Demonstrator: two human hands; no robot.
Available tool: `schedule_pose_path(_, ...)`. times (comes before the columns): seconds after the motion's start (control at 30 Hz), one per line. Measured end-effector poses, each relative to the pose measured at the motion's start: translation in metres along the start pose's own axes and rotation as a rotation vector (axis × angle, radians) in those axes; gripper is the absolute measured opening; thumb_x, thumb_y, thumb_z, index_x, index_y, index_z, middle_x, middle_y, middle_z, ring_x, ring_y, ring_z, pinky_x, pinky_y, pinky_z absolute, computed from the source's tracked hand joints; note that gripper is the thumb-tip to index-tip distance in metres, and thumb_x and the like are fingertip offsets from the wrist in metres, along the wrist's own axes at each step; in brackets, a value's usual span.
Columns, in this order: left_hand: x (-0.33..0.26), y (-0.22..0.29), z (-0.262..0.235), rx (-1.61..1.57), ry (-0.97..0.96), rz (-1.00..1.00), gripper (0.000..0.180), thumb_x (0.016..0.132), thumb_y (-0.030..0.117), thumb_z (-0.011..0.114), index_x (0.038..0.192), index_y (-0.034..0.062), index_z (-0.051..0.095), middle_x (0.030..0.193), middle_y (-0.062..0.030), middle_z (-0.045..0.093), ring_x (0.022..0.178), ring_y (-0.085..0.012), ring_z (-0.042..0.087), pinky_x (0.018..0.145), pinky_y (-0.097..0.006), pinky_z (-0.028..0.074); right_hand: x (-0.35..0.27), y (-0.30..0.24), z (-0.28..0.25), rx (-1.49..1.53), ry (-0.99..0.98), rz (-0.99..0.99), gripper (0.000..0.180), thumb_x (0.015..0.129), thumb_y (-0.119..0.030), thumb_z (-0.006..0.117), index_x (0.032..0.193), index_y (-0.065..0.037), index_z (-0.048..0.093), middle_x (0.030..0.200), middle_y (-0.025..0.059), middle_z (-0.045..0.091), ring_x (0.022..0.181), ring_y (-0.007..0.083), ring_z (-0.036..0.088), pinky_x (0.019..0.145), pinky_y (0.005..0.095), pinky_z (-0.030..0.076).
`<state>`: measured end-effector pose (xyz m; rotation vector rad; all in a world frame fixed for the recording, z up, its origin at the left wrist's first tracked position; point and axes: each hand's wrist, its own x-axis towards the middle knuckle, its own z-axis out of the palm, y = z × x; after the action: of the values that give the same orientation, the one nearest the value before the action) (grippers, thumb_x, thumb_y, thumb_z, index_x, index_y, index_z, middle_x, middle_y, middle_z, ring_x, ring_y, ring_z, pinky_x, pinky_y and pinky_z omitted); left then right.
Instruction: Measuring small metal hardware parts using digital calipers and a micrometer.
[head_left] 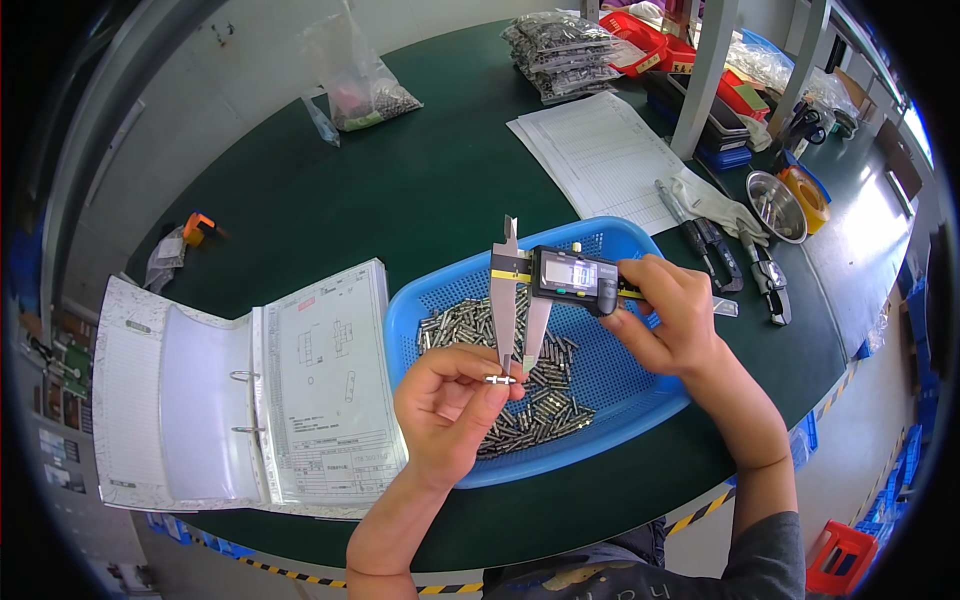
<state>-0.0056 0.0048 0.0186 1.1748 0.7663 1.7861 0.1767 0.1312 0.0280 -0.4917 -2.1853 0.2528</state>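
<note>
Between the fingertips of my left hand (447, 408) is a small shiny metal pin (500, 380) with a stepped, turned shape. My right hand (672, 312) grips a digital caliper (572, 275) by its body, thumb below the display. The caliper's jaws point down, a little apart, with their tips at the pin; whether both jaws touch it I cannot tell. Both hands are above a blue plastic basket (430, 473), where many similar metal pins (545, 405) lie in a loose heap, mostly on the left side.
An open ring binder (325, 385) with a part drawing lies left of the basket. Paper sheets (600, 150), bagged parts (560, 55) and another plastic bag (365, 95) are farther back. Micrometers (765, 275), a glove (715, 205) and a metal bowl (777, 207) lie to the right.
</note>
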Motion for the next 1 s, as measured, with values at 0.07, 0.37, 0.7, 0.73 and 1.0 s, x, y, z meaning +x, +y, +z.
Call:
schedule_pose_path(0.07, -0.0001, -0.0001, 0.0001, -0.001, -0.002, 0.003, 0.013, 0.076, -0.004, 0.053, 0.088, -0.0026, 0.046, 0.084, -0.0156, 0.055, 0.073, -0.0157, 0.056, 0.068, -0.027, 0.048, 0.0001, 0.0006, 0.0005, 0.008, 0.015, -0.01, 0.029, 0.065, -0.019, 0.062, 0.083, 0.003, 0.052, 0.058, 0.0076, 0.048, 0.042, 0.0148, 0.044, 0.038, 0.0232, 0.035)
schedule_pose_path(0.37, 0.0, 0.0, -0.0008, 0.001, -0.009, 0.01, 0.013, 0.075, -0.005, 0.053, 0.086, -0.0028, 0.046, 0.084, -0.0159, 0.055, 0.072, -0.016, 0.056, 0.068, -0.027, 0.048, -0.0002, -0.0004, -0.0008, -0.007, -0.011, 0.007, 0.029, 0.065, -0.019, 0.062, 0.082, 0.002, 0.053, 0.058, 0.0075, 0.049, 0.042, 0.0145, 0.044, 0.038, 0.0228, 0.035)
schedule_pose_path(0.7, 0.0001, 0.0001, -0.0021, 0.012, 0.03, 0.027, 0.013, 0.076, -0.004, 0.053, 0.086, -0.0023, 0.046, 0.084, -0.0157, 0.055, 0.072, -0.0157, 0.055, 0.067, -0.026, 0.048, 0.0005, -0.0008, -0.0004, -0.02, -0.008, 0.006, 0.029, 0.066, -0.02, 0.062, 0.082, 0.003, 0.053, 0.058, 0.0073, 0.049, 0.041, 0.014, 0.044, 0.038, 0.0225, 0.035)
schedule_pose_path(0.73, 0.0002, 0.0001, -0.0021, 0.014, 0.033, 0.017, 0.013, 0.076, -0.003, 0.054, 0.087, -0.0021, 0.046, 0.084, -0.0155, 0.055, 0.072, -0.0156, 0.055, 0.067, -0.026, 0.048, 0.0007, -0.0011, -0.0003, -0.021, -0.004, 0.009, 0.029, 0.065, -0.019, 0.062, 0.082, 0.003, 0.053, 0.058, 0.0073, 0.049, 0.041, 0.0139, 0.044, 0.038, 0.0223, 0.035)
schedule_pose_path(1.0, 0.0005, -0.0001, -0.0023, 0.006, 0.033, 0.025, 0.013, 0.075, -0.003, 0.053, 0.087, -0.0013, 0.046, 0.084, -0.0145, 0.055, 0.07, -0.014, 0.054, 0.065, -0.025, 0.046, 0.0022, -0.0045, -0.0002, -0.03, 0.055, 0.062, 0.027, 0.063, -0.019, 0.067, 0.081, -0.001, 0.055, 0.056, 0.0055, 0.049, 0.041, 0.0156, 0.047, 0.037, 0.0243, 0.036)
